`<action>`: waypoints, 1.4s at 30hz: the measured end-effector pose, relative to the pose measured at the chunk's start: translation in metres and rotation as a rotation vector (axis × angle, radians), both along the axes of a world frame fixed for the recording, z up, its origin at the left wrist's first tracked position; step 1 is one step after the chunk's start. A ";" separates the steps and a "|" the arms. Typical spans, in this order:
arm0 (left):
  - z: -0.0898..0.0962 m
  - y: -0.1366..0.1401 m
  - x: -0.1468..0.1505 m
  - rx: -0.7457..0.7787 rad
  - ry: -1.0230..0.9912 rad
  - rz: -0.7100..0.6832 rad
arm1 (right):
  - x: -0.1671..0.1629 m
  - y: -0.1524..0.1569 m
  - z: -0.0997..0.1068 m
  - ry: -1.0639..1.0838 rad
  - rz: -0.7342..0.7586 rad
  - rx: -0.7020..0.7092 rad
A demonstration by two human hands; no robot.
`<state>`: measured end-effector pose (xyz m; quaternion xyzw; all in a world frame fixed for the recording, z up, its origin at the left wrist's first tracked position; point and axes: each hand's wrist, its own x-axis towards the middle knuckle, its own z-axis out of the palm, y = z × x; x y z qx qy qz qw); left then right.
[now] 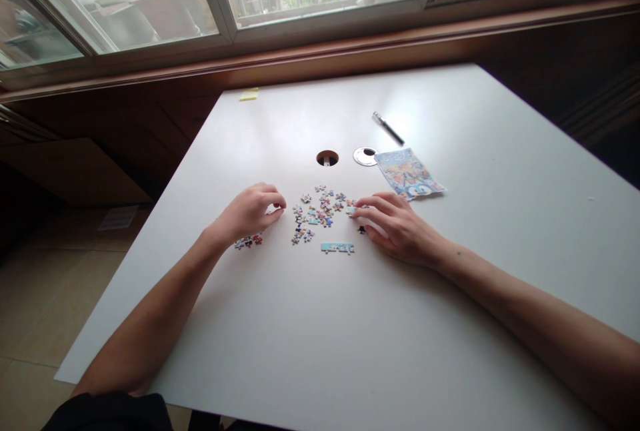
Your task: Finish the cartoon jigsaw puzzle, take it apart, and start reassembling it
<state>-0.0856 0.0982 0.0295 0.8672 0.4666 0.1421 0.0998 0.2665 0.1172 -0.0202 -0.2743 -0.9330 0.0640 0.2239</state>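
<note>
The left hand point(253, 209) curls left of the loose puzzle pieces point(327, 217), thumb and finger nearly meeting; whether it grips one, I cannot tell. The right hand point(397, 225), fingers spread, reaches over their right edge. A joined strip point(337, 247) lies nearer on the white table point(320, 337), a printed sheet point(410, 173) farther right

Left hand point(256, 209) and right hand point(397, 225) bare; black left sleeve point(110, 413) — small dark spot point(459, 253), right forearm point(525, 307).

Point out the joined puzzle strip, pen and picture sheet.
Joined puzzle strip point(337, 247), head view: middle of its upper face.
Pen point(389, 129), head view: middle of its length.
Picture sheet point(409, 173), head view: middle of its printed side.
</note>
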 end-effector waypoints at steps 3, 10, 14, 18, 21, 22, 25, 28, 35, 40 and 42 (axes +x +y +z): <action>-0.003 0.002 -0.005 0.033 -0.019 0.108 | 0.000 0.000 0.000 0.028 -0.007 -0.017; -0.013 0.004 -0.005 0.034 -0.029 0.156 | 0.000 0.000 -0.001 0.038 -0.023 -0.018; -0.012 0.004 -0.003 0.008 -0.030 0.152 | 0.000 0.000 -0.001 0.034 -0.019 -0.003; -0.008 0.005 -0.005 -0.010 0.010 0.062 | 0.001 0.000 -0.002 0.035 -0.017 -0.006; -0.005 0.003 -0.006 -0.058 -0.003 -0.021 | 0.001 0.000 -0.003 0.030 -0.018 -0.007; -0.004 0.003 -0.005 -0.071 -0.024 -0.032 | 0.001 0.000 -0.003 0.027 -0.019 -0.006; -0.001 0.001 -0.003 -0.100 -0.082 -0.030 | 0.000 0.000 -0.002 0.019 -0.021 0.003; 0.000 -0.001 0.001 -0.131 -0.103 -0.008 | 0.000 0.000 -0.002 0.013 -0.021 0.008; 0.004 -0.011 0.019 -0.207 -0.091 -0.078 | 0.001 0.001 -0.003 0.018 -0.016 0.005; 0.002 -0.012 0.019 -0.237 -0.044 -0.061 | 0.000 0.000 -0.002 0.020 -0.022 0.006; 0.003 -0.011 0.016 -0.227 -0.040 -0.057 | 0.000 0.000 -0.002 0.017 -0.019 0.006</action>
